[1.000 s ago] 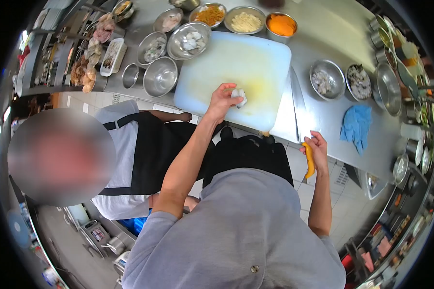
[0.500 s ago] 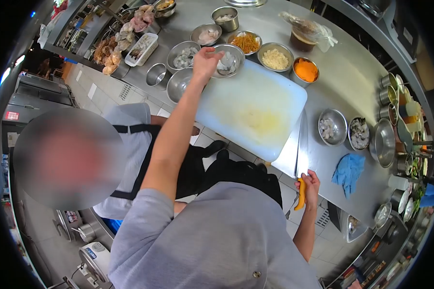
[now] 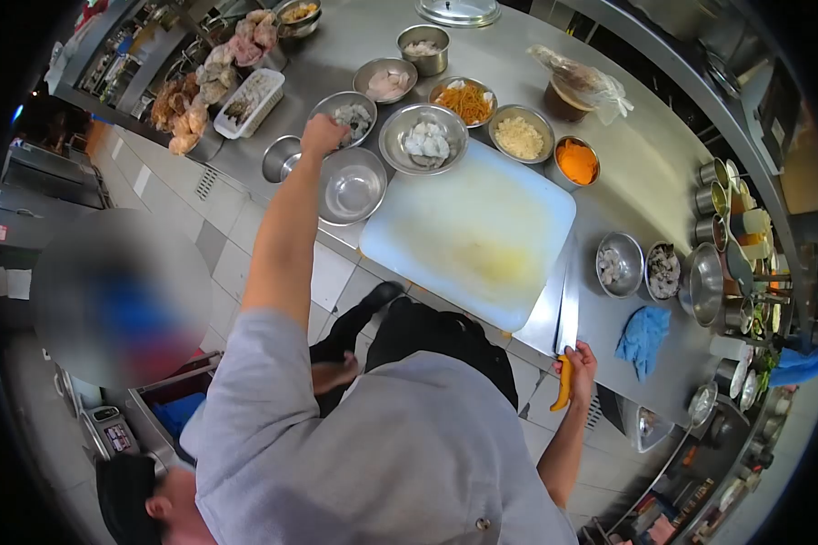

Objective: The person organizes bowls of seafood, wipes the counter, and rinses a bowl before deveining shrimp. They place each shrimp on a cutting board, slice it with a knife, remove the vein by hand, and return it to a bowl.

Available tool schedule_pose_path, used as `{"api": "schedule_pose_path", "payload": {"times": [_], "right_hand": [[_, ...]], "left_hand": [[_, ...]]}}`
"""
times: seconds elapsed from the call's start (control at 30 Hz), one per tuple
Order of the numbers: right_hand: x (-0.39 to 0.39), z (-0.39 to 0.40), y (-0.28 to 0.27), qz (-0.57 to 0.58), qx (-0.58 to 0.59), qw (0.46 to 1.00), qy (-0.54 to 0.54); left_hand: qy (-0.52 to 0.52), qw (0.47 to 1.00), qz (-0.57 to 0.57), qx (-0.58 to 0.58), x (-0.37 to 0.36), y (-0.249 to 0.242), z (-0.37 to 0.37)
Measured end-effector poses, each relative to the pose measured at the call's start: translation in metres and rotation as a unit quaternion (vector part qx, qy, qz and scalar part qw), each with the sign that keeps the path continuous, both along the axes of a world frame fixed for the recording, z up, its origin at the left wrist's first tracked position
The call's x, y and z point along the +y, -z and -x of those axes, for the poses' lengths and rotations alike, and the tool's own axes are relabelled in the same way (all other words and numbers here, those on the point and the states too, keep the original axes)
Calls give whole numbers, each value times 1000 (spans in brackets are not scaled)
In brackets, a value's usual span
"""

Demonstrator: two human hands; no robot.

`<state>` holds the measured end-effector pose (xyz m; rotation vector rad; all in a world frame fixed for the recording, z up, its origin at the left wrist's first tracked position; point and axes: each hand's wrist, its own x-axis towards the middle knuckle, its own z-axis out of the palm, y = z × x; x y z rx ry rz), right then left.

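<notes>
My left hand (image 3: 324, 136) is at the near rim of a steel bowl (image 3: 345, 113) of greyish pieces; its fingertips are hard to make out. To its right, a steel bowl (image 3: 423, 138) of pale translucent pieces stands at the corner of the white cutting board (image 3: 468, 227). A bare steel bowl (image 3: 353, 186) lies just nearer to me. At the counter's front edge my right hand (image 3: 580, 361) is closed round the yellow handle of a knife (image 3: 567, 318), whose blade lies along the board's right side.
Bowls of orange shreds (image 3: 464, 102), chopped yellowish bits (image 3: 520, 133) and orange paste (image 3: 576, 162) line the back. A blue cloth (image 3: 643, 341) lies on the right, near more bowls. A co-worker (image 3: 145, 495) stands at the lower left; a white basket (image 3: 250, 104) sits upper left.
My left hand has moved left from the bowl of pale pieces to the bowl of greyish ones. The co-worker has shifted down and left. My right hand still holds the knife.
</notes>
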<state>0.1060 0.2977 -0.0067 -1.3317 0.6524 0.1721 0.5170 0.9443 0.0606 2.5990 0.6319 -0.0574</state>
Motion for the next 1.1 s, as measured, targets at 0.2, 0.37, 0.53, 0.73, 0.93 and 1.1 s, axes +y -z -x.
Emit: {"api": "schedule_pose_path", "payload": {"times": [0.2, 0.37, 0.53, 0.73, 0.93, 1.1], "right_hand": [[2, -1, 2, 23, 8, 1000, 2], [5, 1, 2, 22, -1, 1000, 13], [4, -2, 2, 23, 17, 999, 16], [11, -8, -16, 33, 43, 998, 6], [50, -5, -29, 195, 32, 980, -18], [104, 13, -32, 195, -8, 980, 39]], "left_hand": [[23, 994, -91, 55, -24, 7, -7], [34, 994, -58, 85, -13, 9, -14], [65, 995, -43, 68, -6, 5, -6], [46, 995, -78, 45, -14, 21, -5], [86, 993, -63, 58, 1, 18, -7], [80, 974, 211, 16, 60, 37, -39]]}}
